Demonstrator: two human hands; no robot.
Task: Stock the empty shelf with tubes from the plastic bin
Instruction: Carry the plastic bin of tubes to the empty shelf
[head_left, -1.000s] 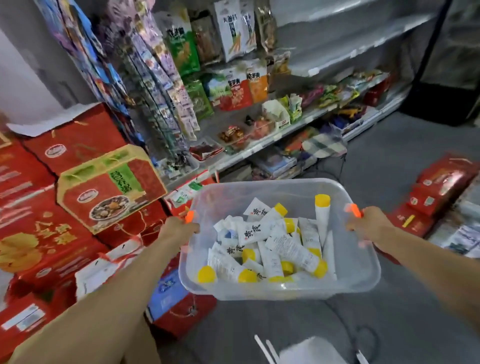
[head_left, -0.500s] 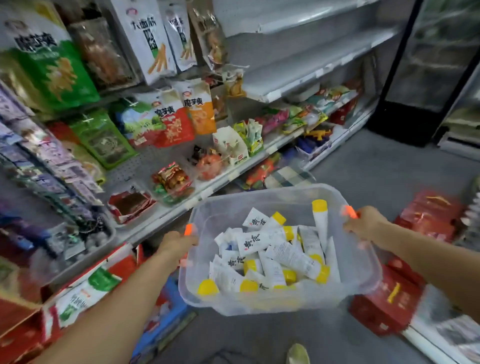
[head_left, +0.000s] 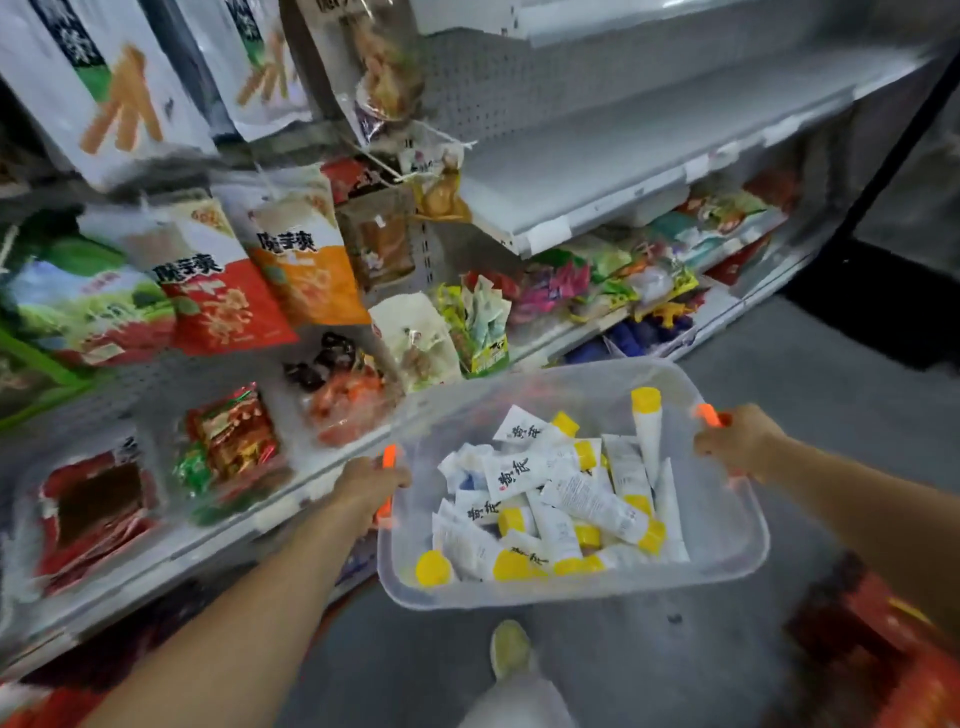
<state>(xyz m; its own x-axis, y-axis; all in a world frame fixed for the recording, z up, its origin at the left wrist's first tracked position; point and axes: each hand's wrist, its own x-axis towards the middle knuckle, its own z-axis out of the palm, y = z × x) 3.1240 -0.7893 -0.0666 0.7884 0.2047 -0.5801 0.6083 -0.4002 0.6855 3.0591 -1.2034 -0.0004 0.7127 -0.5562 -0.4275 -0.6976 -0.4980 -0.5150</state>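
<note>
Plastic bin between the hands

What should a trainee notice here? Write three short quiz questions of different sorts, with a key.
1. True or false: one hand alone carries the plastic bin.
2. The tubes have caps that are: A red, B yellow, C blue.
3. Fill in: the empty shelf sits directly ___ the colourful packets.
Key: 1 false, the left hand and right hand both grip it; 2 B; 3 above.

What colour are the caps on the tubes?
Yellow. The caps show best in the head view, on white tubes in the bin.
</note>
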